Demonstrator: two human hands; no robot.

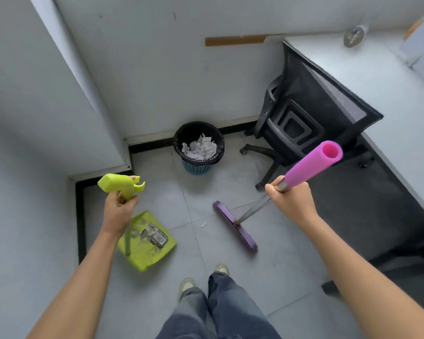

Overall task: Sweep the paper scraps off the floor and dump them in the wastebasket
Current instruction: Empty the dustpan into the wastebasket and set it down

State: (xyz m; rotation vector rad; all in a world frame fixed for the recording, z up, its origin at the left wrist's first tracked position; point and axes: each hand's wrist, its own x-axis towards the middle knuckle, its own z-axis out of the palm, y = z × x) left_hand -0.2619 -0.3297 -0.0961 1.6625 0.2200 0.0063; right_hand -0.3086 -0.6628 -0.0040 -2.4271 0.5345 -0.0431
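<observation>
Gripping the dustpan handle, the left hand rises while the right hand clasps the broom.

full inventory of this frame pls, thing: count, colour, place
wastebasket: 1, blue with black liner, by the far wall, holding white paper scraps
loose scrap: 1, white, on the floor left of the broom head
dustpan: 1, lime green, on the floor at left, some debris in it
dustpan handle: 1, lime green, upright
broom: 1, purple head on the floor, metal shaft, pink grip at top
office chair: 1, black mesh, at right, pushed against the desk
desk: 1, white, far right
floor: grey tiles
shoes: 2, pale, bottom centre
left hand: 1, gripping the dustpan handle
right hand: 1, gripping the broom shaft
</observation>
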